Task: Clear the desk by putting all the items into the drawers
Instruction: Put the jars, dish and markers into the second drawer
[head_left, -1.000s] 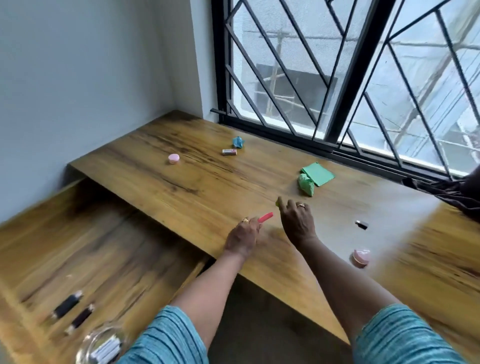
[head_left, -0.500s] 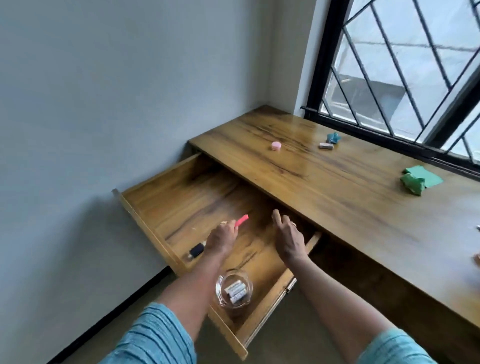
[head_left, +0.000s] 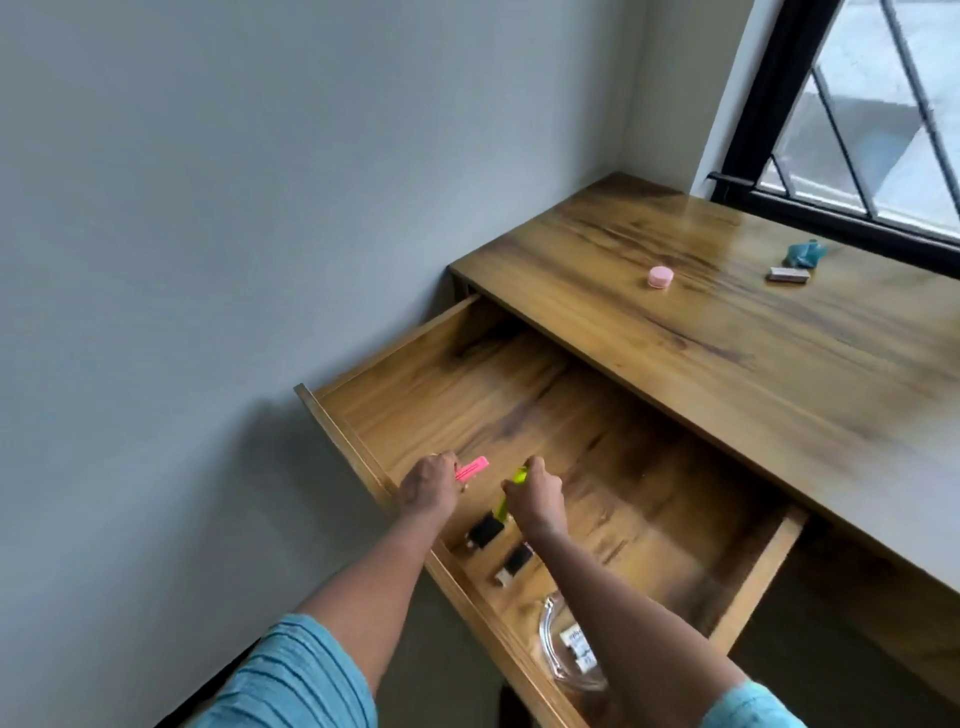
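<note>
Two markers, seemingly light and stiff: left hand (head_left: 428, 491) pinches the pink marker (head_left: 471, 468) at its end, right hand (head_left: 537, 496) grips the yellow marker (head_left: 511, 493) mid-body.

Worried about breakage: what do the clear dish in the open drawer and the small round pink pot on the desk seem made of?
The clear dish looks like glass: see-through, with a thick rim and bright glints, though clear plastic is possible. The small round pink pot looks like plastic, with even colour and a soft sheen.
</note>
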